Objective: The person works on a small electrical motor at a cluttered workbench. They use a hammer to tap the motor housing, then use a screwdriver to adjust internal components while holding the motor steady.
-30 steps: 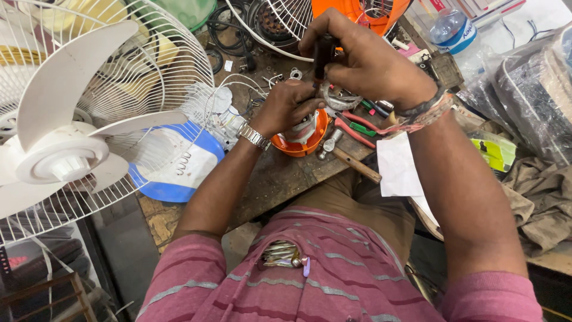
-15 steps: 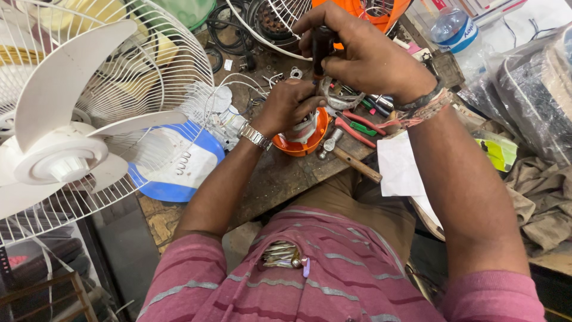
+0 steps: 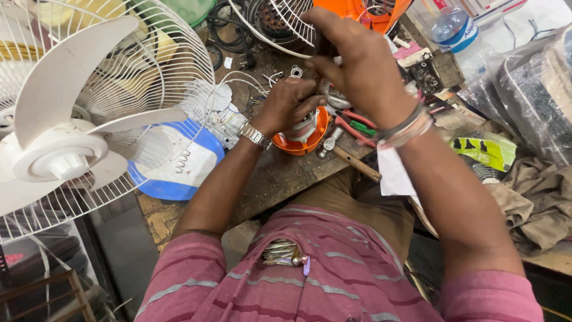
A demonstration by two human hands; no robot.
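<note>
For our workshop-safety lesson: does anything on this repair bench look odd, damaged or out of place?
Yes. The white fan at the left has no front guard, so its blades are bare. A loose wire guard lies at the bench's far edge. The left hand steadies an orange motor housing.

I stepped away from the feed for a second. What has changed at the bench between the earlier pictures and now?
Very little. The right hand has drifted slightly up and left, still gripping the dark tool handle upright over the orange motor housing. The left hand stays clamped on that housing. Nothing was picked up or let go. The white fan, the hammer and the pliers lie as before.
</note>
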